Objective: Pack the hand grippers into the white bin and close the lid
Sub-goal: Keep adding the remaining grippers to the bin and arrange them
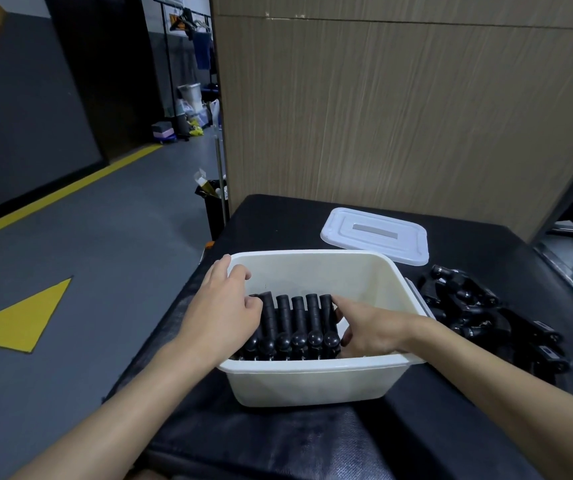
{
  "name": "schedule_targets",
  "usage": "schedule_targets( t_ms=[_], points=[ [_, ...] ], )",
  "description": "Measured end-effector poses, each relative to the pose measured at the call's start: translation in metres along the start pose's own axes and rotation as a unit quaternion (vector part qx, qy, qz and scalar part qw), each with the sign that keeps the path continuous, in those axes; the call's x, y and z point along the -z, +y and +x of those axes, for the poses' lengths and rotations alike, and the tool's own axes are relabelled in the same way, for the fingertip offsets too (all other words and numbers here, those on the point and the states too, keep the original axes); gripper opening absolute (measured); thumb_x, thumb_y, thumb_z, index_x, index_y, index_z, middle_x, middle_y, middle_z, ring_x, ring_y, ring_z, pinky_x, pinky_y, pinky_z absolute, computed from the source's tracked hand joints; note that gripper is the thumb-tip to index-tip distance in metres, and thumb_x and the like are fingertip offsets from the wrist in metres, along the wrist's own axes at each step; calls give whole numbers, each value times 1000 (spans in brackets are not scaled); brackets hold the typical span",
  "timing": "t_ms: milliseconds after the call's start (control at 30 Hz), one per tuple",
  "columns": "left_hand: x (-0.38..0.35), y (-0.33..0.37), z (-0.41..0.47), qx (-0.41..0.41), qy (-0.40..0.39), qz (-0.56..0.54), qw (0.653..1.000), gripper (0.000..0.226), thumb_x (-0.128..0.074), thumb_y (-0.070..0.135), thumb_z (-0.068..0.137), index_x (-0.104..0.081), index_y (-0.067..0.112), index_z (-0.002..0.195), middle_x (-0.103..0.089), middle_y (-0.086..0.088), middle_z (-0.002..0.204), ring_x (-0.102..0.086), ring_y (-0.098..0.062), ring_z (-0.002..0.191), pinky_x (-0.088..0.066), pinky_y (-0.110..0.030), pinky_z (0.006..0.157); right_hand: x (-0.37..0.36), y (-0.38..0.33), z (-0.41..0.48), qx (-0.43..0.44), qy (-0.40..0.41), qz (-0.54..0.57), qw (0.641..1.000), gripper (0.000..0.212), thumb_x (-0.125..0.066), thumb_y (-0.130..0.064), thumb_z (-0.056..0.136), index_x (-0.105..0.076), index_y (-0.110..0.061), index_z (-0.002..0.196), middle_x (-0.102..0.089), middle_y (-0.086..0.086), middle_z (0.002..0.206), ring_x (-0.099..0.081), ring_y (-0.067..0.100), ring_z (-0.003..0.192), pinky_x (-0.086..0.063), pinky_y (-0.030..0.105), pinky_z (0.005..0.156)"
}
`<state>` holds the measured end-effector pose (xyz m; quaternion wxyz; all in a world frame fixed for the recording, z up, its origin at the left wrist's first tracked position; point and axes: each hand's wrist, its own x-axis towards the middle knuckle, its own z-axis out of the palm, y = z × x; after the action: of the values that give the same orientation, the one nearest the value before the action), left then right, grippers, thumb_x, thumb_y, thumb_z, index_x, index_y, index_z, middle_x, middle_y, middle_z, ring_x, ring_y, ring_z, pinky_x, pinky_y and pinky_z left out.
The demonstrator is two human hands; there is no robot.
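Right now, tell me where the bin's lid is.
In the head view the lid lies flat on the black table just behind the white bin, to the right, beyond the loose hand grippers.
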<state>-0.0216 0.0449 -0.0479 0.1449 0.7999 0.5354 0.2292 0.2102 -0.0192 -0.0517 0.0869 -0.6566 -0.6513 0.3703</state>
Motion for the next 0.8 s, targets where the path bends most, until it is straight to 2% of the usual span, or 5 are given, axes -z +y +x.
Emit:
schedule_targets(
  t_ms=[300, 467, 600, 700, 800],
  points=[
    [0, 0, 1, 4, 0, -1, 1000, 42, -46, 16, 93, -50, 14, 135, -20, -2, 163, -35, -16, 143, -42, -33, 101, 2, -10, -6, -28, -18, -36, 999, 53, -74, -16, 85, -46, -22, 130, -53, -18, 99, -51, -13, 67, -38, -1, 56],
    [0, 0, 0, -2, 1, 0, 1000, 41, -46, 15, 93, -51, 12, 135, -22, -2, 162, -34, -16, 143, -40, -32, 104, 11, -22, -22, -91, -7, -120, 988, 62, -70, -34, 87, -43, -20, 141, -52, -2, 137, -56, 15, 116, -43, 17, 93],
    [0, 0, 1, -3, 0, -3, 1000, 41, -47, 16, 93, -51, 14, 134, -22, -2, 162, -39, -18, 140, -40, -32, 102, 13, -18, -36, -22, 230, -59, 971, 33, -56, -16, 92, -61, -16, 126, -67, -4, 108, -63, 14, 94, -48, 23, 86],
    [-2, -1, 1, -4, 1, 5, 1000, 41, -47, 16, 94, -51, 16, 134, -21, -3, 162, -33, -16, 143, -40, -31, 100, 12, -1, -52, -5, 486, -73, 871, 22, -53, -10, 87, -68, -17, 102, -68, -4, 96, -61, 20, 93, -49, 38, 86],
    [-3, -3, 4, 5, 5, -5, 1000, 38, -48, 17, 92, -53, 17, 131, -21, -2, 163, -44, -17, 136, -43, -33, 92, 10, 26, -63, -127, 503, -34, 854, 19, -53, -18, 89, -62, -16, 106, -61, 2, 104, -55, 25, 98, -45, 39, 84]
  ],
)
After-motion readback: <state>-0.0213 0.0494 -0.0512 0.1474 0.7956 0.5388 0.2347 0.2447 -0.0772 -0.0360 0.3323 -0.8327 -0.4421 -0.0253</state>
